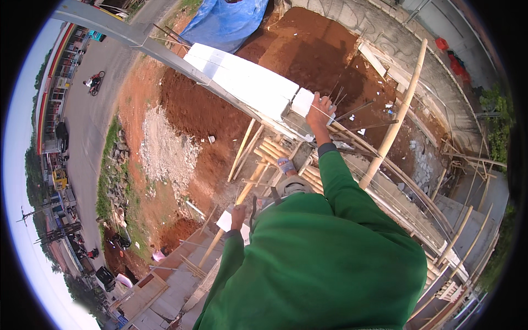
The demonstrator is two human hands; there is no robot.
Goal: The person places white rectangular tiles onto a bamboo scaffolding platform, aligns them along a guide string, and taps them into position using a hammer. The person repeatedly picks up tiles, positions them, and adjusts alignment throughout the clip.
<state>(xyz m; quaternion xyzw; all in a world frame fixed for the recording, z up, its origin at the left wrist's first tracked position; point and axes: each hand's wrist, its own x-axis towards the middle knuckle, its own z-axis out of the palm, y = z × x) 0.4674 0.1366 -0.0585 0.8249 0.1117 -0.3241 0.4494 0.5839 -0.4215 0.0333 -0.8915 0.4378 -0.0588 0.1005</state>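
Note:
A row of white lightweight blocks [239, 74] tops the wall ahead of me. At its near end, beyond a narrow gap, sits a shorter white block [302, 102]. My right hand [320, 112] grips this block from above, with its fingers curled over the top. My left hand [238, 216] is lower, at my left side, with its fingers closed. It is beside a bamboo pole [246, 190] and a white flat-faced piece [224, 221]. What the left fingers hold cannot be made out.
My foot in a sandal [285, 165] stands on bamboo scaffolding [272, 149] high above red soil. A grey beam [187, 69] slants along the wall's left. A thick bamboo pole [399, 118] rises at right. A blue tarp [225, 22] lies beyond; a road [91, 115] runs at left.

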